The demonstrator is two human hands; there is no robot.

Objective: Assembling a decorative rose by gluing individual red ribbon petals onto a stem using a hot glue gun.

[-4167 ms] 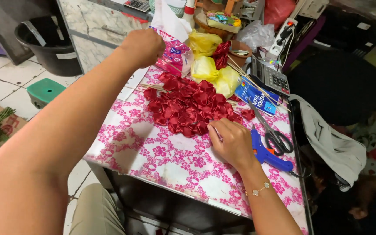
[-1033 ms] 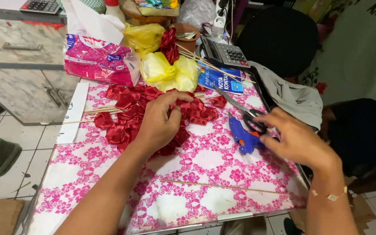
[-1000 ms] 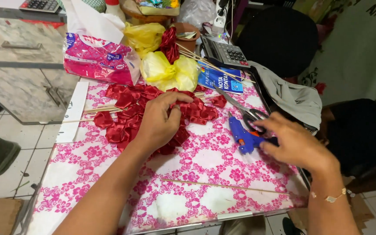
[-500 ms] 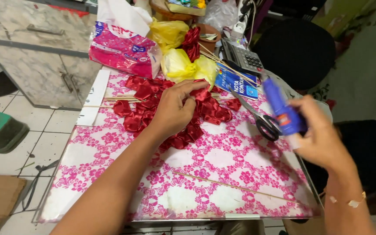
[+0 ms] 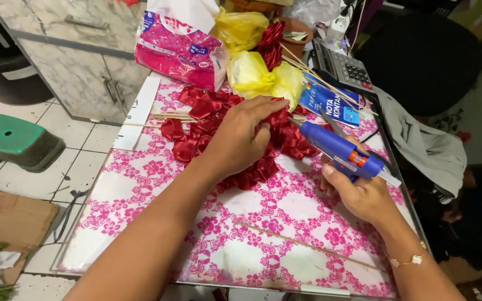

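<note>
My left hand (image 5: 240, 135) lies over a heap of red satin ribbon petals (image 5: 196, 125) in the middle of the table, fingers curled down into the pile. My right hand (image 5: 361, 195) grips a blue glue gun (image 5: 338, 147) above the table's right side, with its nozzle pointing left at the petals beside my left fingers. A long thin wooden stick (image 5: 308, 245) lies loose on the pink floral tablecloth (image 5: 263, 223) in front of both hands. More sticks (image 5: 168, 117) lie under the pile's left edge.
At the back stand a pink plastic packet (image 5: 181, 51), yellow bags (image 5: 258, 75), a calculator (image 5: 342, 67), a blue booklet (image 5: 330, 103) and a bundle of skewers (image 5: 322, 78). Grey cloth (image 5: 425, 150) hangs off the right edge. A green stool (image 5: 18, 142) sits on the tiled floor.
My right hand took the glue gun from the table's right edge, lifted it and brought it leftwards to the petals. My left hand stayed on the pile.
</note>
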